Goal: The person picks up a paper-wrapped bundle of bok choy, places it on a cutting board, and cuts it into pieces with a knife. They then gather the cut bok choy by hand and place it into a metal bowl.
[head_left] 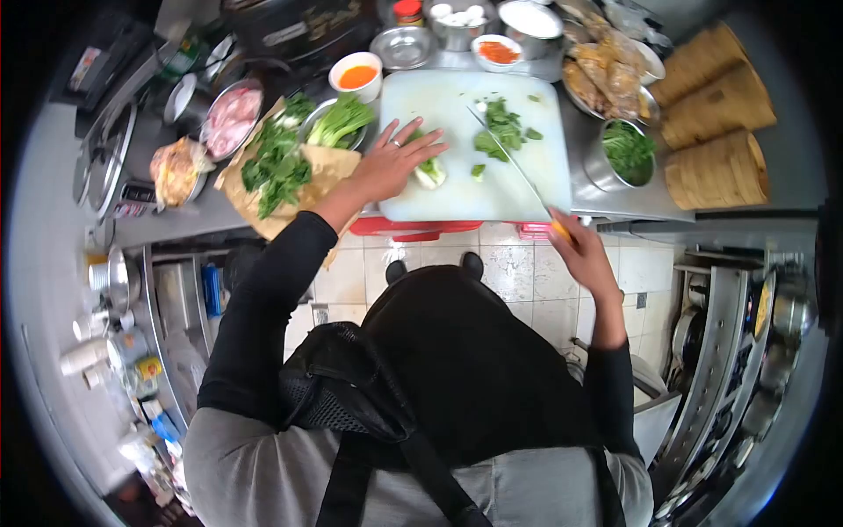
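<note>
My left hand [397, 161] lies with fingers spread over the left part of the white cutting board [474, 198], touching a pale green vegetable stem [430, 174] that is partly hidden beneath it. My right hand [580, 252] is closed round the orange handle of a knife [520, 172] at the board's lower right corner. The blade points up and left across the board, its tip beside chopped green leaves [502, 127]. A small green piece [478, 171] lies between the stem and the blade.
Left of the board are leafy greens [277, 167] on brown paper, a bowl of green stalks [341, 120] and raw meat [231, 121]. An orange-filled bowl [356, 75] stands behind. On the right are a metal pot of greens [627, 151] and bamboo steamers [718, 171].
</note>
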`<state>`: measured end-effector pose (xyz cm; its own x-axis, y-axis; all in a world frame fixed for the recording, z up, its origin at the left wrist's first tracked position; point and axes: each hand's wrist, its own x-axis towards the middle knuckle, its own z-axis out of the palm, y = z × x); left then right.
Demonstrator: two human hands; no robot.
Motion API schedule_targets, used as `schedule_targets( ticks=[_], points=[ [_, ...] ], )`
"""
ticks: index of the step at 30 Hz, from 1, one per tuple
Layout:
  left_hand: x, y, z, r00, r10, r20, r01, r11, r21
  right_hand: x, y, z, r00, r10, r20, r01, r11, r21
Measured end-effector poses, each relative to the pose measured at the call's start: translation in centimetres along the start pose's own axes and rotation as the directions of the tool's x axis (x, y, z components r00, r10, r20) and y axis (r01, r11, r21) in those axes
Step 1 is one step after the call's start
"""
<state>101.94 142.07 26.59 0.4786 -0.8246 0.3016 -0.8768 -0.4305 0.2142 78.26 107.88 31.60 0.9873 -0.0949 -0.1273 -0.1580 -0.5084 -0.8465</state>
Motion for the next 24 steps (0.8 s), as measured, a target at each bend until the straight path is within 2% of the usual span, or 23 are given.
schedule_targets(
  ticks=[1, 2, 3, 4, 5, 6, 7, 8, 9, 10, 11, 12, 14, 15, 17, 19, 20, 21, 23, 24],
  points=[
    [1.6, -0.1, 0.0, 0.994, 0.104, 0.029, -0.107, 0.985, 0.137, 2.4, 0.6, 0.8, 0.971, -0.213, -0.112, 0.209, 0.977, -0.052],
    [1.7, -1.5, 1.0, 0.973, 0.100, 0.210, -0.106, 0.994, 0.020, 5.1, 2.1, 1.4, 0.977, -0.196, -0.081, 0.173, 0.958, -0.227],
    [2.9, -1.8, 1.0, 0.923, 0.033, 0.385, -0.037, 0.999, 0.001, 7.5, 3.3, 2.8, 0.942, -0.309, -0.131, 0.255, 0.912, -0.323],
    [3.6, -2.5, 1.3, 0.884, 0.026, 0.466, -0.025, 1.000, -0.009, 10.2, 5.0, 4.2, 0.930, -0.343, -0.129, 0.268, 0.878, -0.396],
    [3.9, -3.2, 1.3, 0.887, 0.086, 0.454, -0.070, 0.996, -0.052, 12.1, 5.1, 5.3, 0.943, -0.305, -0.135, 0.228, 0.886, -0.405],
    [4.0, -3.0, 0.5, 0.897, 0.106, 0.429, -0.077, 0.993, -0.086, 13.4, 5.3, 6.5, 0.920, -0.363, -0.145, 0.251, 0.833, -0.494],
    [4.0, -3.2, 0.1, 0.899, 0.095, 0.427, -0.061, 0.994, -0.094, 13.8, 3.7, 6.3, 0.960, -0.258, -0.108, 0.150, 0.802, -0.579],
    [3.8, -2.3, -1.1, 0.910, 0.057, 0.410, -0.024, 0.996, -0.084, 12.9, 2.7, 5.8, 0.948, -0.283, -0.143, 0.129, 0.756, -0.642],
    [3.9, -1.5, -2.8, 0.919, 0.008, 0.395, 0.022, 0.997, -0.073, 11.6, 1.7, 3.9, 0.946, -0.276, -0.171, 0.106, 0.760, -0.641],
    [4.2, -1.0, -3.6, 0.917, 0.027, 0.399, 0.001, 0.998, -0.070, 9.9, 0.9, 1.7, 0.905, -0.299, -0.304, 0.117, 0.859, -0.499],
    [4.4, -0.7, -4.3, 0.940, -0.084, 0.330, 0.153, 0.970, -0.189, 8.5, 1.1, -0.1, 0.851, -0.298, -0.432, 0.150, 0.927, -0.343],
    [4.7, -0.3, -5.2, 0.937, -0.214, 0.277, 0.299, 0.901, -0.315, 6.9, 2.4, -1.6, 0.824, -0.237, -0.514, 0.113, 0.959, -0.261],
    [10.2, 2.9, -7.9, 0.950, -0.169, 0.261, 0.252, 0.909, -0.331, 3.2, 4.6, -4.4, 0.782, -0.108, -0.614, 0.059, 0.993, -0.099],
    [13.7, 4.9, -8.6, 0.974, -0.054, 0.218, 0.139, 0.909, -0.393, 1.4, 5.2, -5.6, 0.763, -0.050, -0.645, 0.043, 0.999, -0.027],
    [20.9, 8.2, -7.5, 0.973, 0.215, 0.085, -0.179, 0.933, -0.312, -1.1, 8.2, -6.3, 0.778, -0.013, -0.628, -0.052, 0.995, -0.085],
    [27.9, 13.1, -5.6, 0.927, 0.369, 0.062, -0.333, 0.889, -0.314, -2.4, 9.2, -5.6, 0.787, 0.015, -0.617, -0.060, 0.997, -0.052],
    [30.8, 15.4, -4.1, 0.918, 0.376, 0.127, -0.336, 0.906, -0.259, -3.0, 9.5, -5.2, 0.787, 0.052, -0.614, -0.084, 0.996, -0.023],
    [33.4, 17.2, -1.9, 0.884, 0.440, 0.158, -0.399, 0.886, -0.235, -3.4, 9.7, -4.6, 0.791, 0.045, -0.610, -0.073, 0.997, -0.022],
    [37.3, 21.5, 1.3, 0.826, 0.425, 0.371, -0.417, 0.903, -0.107, -4.2, 9.9, -3.1, 0.809, 0.057, -0.585, -0.058, 0.998, 0.016],
    [38.9, 22.2, 4.8, 0.781, 0.516, 0.352, -0.527, 0.847, -0.074, -5.0, 9.6, -2.6, 0.816, 0.049, -0.576, -0.046, 0.999, 0.021]
  ],
)
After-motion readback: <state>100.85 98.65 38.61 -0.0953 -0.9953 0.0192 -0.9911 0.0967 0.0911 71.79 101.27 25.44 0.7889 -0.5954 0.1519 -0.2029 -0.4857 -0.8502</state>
